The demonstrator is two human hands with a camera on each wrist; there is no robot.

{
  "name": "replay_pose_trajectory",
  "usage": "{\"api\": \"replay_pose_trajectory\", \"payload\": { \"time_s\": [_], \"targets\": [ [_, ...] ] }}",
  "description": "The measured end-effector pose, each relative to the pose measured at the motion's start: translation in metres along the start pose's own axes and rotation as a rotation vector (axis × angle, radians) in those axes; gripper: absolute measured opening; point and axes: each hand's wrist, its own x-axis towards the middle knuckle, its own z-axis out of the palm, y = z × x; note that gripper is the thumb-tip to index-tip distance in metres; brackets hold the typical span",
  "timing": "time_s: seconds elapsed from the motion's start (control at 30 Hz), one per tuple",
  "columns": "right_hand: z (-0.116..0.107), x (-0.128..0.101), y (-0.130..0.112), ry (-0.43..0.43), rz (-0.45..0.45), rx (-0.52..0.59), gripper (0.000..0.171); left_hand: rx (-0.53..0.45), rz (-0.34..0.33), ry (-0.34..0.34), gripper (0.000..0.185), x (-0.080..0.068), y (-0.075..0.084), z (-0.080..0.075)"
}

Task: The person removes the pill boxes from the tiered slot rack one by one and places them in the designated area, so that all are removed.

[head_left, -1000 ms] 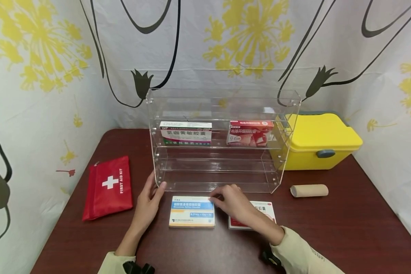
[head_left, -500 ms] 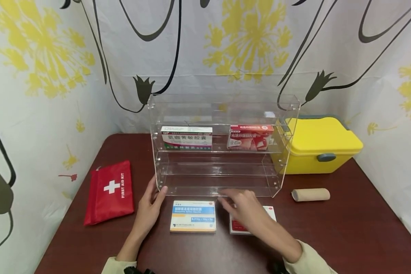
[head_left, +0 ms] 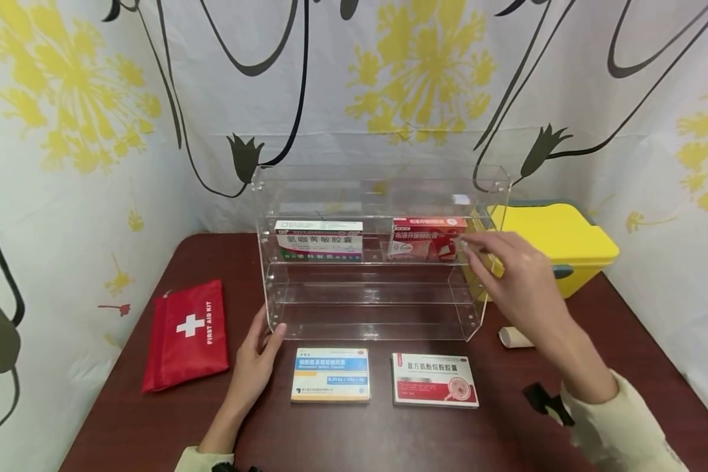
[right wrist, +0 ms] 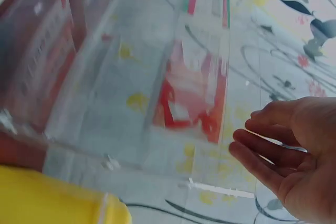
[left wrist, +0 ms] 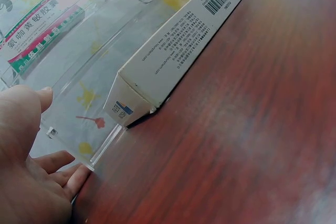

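A clear acrylic shelf rack (head_left: 490, 183) stands on a dark red table (head_left: 360, 432). Its upper shelf carries a green-and-white medicine box (head_left: 319, 240) and a red-and-white medicine box (head_left: 428, 237). My left hand (head_left: 258, 357) rests with straight fingers against the rack's lower left corner (left wrist: 86, 162). My right hand (head_left: 516, 272) hovers with loosely spread fingers by the rack's right end, close to the red-and-white box (right wrist: 191, 90), holding nothing. On the table in front of the rack lie a blue-and-white box (head_left: 331, 375) and a red-and-white flat box (head_left: 434, 379).
A red first aid pouch (head_left: 185, 334) lies on the left of the table. A yellow lidded case (head_left: 557, 246) stands behind the rack's right end. A tan bandage roll (head_left: 512, 337) is partly hidden by my right arm. Patterned fabric walls enclose the table.
My right hand has lifted off the boxes on the table and moved up and right to the rack's right end, uncovering the red-and-white flat box. The left hand has stayed put.
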Motion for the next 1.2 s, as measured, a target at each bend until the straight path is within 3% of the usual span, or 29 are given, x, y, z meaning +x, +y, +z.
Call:
{"api": "replay_pose_trajectory", "payload": {
  "time_s": [0.17, 0.33, 0.6, 0.83, 1.0, 1.2],
  "targets": [
    [0.002, 0.017, 0.016, -0.068, 0.003, -0.048, 0.037, 0.008, -0.021, 0.004, 0.060, -0.002, -0.004, 0.000],
    [0.010, 0.019, 0.024, -0.171, 0.013, -0.085, 0.038, 0.006, -0.028, -0.002, 0.060, -0.003, -0.004, 0.001],
    [0.006, 0.022, 0.031, -0.176, 0.056, 0.005, 0.031, 0.021, -0.018, 0.016, 0.059, -0.002, -0.001, 0.002],
    [-0.001, 0.032, 0.038, -0.251, 0.100, 0.122, 0.027, 0.025, 0.001, 0.028, 0.060, -0.001, -0.002, 0.001],
    [-0.001, 0.036, 0.040, -0.278, 0.117, 0.129, 0.028, 0.025, -0.017, 0.026, 0.060, -0.001, -0.002, 0.001],
    [0.000, 0.037, 0.043, -0.239, 0.111, 0.133, 0.027, 0.002, -0.037, 0.000, 0.061, 0.001, 0.000, 0.001]
  ]
}}
